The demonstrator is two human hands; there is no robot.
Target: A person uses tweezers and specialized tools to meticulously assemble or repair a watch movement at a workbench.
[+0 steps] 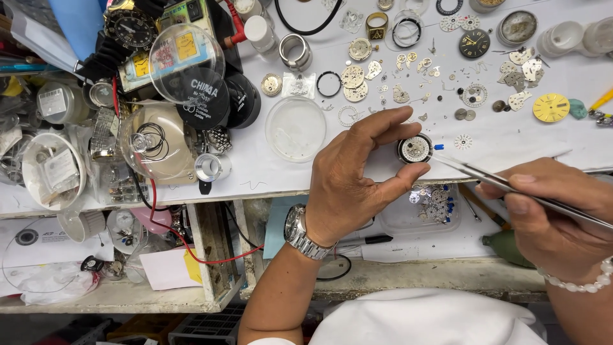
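My left hand holds a small round watch movement between thumb and forefinger, just above the white bench top. A steel wristwatch sits on that wrist. My right hand grips a pair of steel tweezers. The tweezer tips reach left to a tiny blue part at the movement's right edge. A white bead bracelet circles my right wrist.
Several loose gears, plates and bridges lie scattered on the bench. A black dial and a yellow dial lie at the back right. A clear round dish stands left of my hand. Domes, jars and a red wire crowd the left.
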